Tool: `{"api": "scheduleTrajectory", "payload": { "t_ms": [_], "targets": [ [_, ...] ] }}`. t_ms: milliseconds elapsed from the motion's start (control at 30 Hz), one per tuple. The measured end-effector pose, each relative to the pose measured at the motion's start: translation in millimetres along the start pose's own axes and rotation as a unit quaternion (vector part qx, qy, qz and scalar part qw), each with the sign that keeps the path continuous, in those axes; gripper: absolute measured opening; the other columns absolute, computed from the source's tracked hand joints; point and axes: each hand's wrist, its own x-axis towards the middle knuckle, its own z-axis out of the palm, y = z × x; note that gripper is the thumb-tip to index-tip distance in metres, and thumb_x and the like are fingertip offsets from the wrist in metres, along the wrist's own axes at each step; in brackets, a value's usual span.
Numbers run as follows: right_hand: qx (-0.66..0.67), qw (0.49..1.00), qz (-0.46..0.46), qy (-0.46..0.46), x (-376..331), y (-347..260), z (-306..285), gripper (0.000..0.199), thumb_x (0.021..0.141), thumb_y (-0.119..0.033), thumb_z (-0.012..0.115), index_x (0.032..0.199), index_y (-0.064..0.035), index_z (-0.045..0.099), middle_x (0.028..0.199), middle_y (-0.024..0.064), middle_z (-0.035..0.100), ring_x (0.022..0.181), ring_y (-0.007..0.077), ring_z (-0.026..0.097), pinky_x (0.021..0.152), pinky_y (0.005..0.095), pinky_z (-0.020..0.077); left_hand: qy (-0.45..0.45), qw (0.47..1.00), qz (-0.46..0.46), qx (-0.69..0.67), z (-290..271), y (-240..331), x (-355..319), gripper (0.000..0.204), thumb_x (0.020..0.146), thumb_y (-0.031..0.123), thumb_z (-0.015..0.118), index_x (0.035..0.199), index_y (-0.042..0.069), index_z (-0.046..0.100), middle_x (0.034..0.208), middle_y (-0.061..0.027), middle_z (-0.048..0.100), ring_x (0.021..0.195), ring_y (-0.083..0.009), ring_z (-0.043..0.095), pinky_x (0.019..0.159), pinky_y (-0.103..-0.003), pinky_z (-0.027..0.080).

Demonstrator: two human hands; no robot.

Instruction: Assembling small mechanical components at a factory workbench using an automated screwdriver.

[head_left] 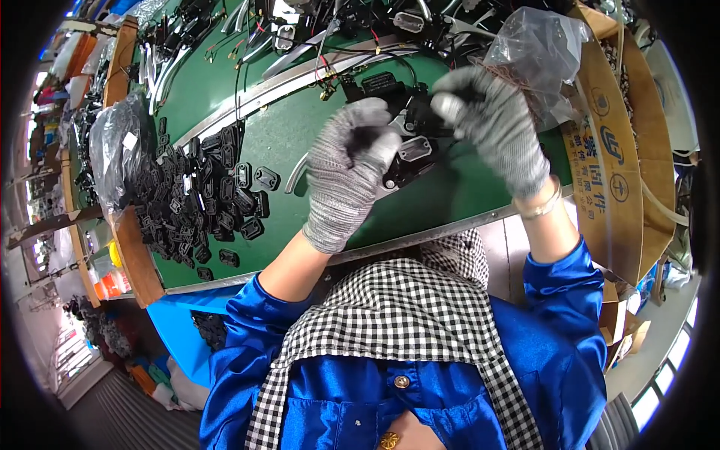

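Both my hands wear grey knit gloves. My left hand (346, 169) is curled over the left side of a black and silver lever assembly (414, 150) lying on the green bench. A silver lever end (295, 178) sticks out on the far side of this hand; whatever lies inside the curled fingers is hidden. Right of the assembly, my right hand (491, 124) is raised with thumb and fingers bent into a pinch. It is somewhat blurred, and anything small between its fingertips cannot be made out. A black part with a rectangular top (379, 82) sits just beyond the assembly.
Many small black caps (199, 195) are heaped on the left of the bench (270, 255), by a clear plastic bag (120, 150). A metal strip (262, 97) crosses the bench. Levers with wires (409, 22) lie behind it. Another plastic bag (536, 56) and a cardboard box (600, 165) stand right.
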Motion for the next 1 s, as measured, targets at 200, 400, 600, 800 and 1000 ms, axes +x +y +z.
{"api": "scheduleTrajectory", "payload": {
  "t_ms": [200,400,600,800,1000],
  "targets": [
    [-0.091,0.995,0.001,0.029,37.8,3.7,-14.6,0.013,0.085,-0.01,0.071,0.094,-0.0025,0.067,0.07,-0.0008,0.061,0.058,0.0058,0.053,0.056,0.0215,0.0462,0.07,0.88,0.201,0.425,-23.1,-12.0,2.2,0.026,0.081,0.009,0.07,0.106,0.005,0.066,0.101,-0.012,0.064,0.089,-0.0245,0.063,0.077,-0.035,0.053],
    [-0.14,0.989,0.046,0.0,24.7,10.6,-29.7,0.015,0.088,-0.011,0.069,0.1,-0.002,0.066,0.07,-0.0014,0.06,0.056,0.0032,0.05,0.052,0.0182,0.0425,0.046,0.826,0.231,0.513,-24.7,-22.0,-2.4,0.023,0.08,0.016,0.069,0.101,0.008,0.069,0.105,-0.0127,0.063,0.09,-0.0323,0.059,0.081,-0.042,0.05],
    [-0.151,0.986,0.035,0.068,6.2,27.2,-15.4,0.012,0.085,-0.01,0.071,0.092,-0.0019,0.067,0.068,0.0008,0.059,0.055,0.0067,0.05,0.053,0.0235,0.044,0.047,0.822,0.223,0.522,-23.2,-26.7,-4.2,0.023,0.081,0.015,0.067,0.103,0.008,0.069,0.106,-0.0121,0.063,0.091,-0.0323,0.06,0.083,-0.042,0.05],
    [-0.126,0.986,0.095,0.059,7.9,16.6,-9.7,0.012,0.084,-0.008,0.071,0.094,-0.0021,0.067,0.066,0.0014,0.058,0.054,0.0082,0.05,0.053,0.0246,0.0443,0.039,0.837,0.199,0.509,-23.4,-24.0,-7.3,0.026,0.084,0.015,0.067,0.108,0.006,0.068,0.109,-0.0159,0.063,0.1,-0.0336,0.059,0.089,-0.042,0.049],
    [-0.232,0.966,-0.079,0.082,1.0,31.5,-7.3,0.021,0.082,-0.009,0.074,0.102,-0.003,0.068,0.079,-0.0017,0.061,0.065,0.0057,0.051,0.06,0.0214,0.0442,0.027,0.839,0.193,0.508,-26.3,-28.5,-10.1,0.027,0.083,0.015,0.068,0.108,0.005,0.067,0.112,-0.0171,0.061,0.103,-0.0336,0.058,0.091,-0.042,0.048]
  ]
}}
